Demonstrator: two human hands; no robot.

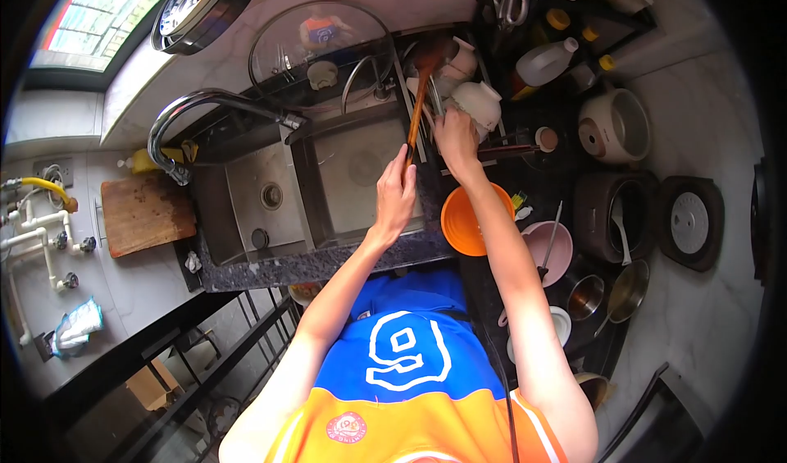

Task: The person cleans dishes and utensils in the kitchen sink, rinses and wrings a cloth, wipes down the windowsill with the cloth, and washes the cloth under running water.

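My left hand (pixel 397 194) is closed around the lower handle of a long wooden spoon (pixel 419 106), whose dark reddish head points away over the dish rack. My right hand (pixel 457 141) reaches in beside it with fingers curled at the rack, close to a white bowl (pixel 477 104). A thin, light utensil handle shows by its fingertips; what those fingers grip is partly hidden. Another white bowl (pixel 464 59) lies tilted behind. Below my right forearm sits an orange bowl (pixel 466 223).
A double-basin sink (pixel 352 168) with a curved faucet (pixel 213 95) is on the left, with a large glass lid (pixel 287 41) leaning behind it. At right are a pink bowl (pixel 557 246), pots, a rice cooker (pixel 602 209) and bottles. A cutting board (pixel 147 214) stands far left.
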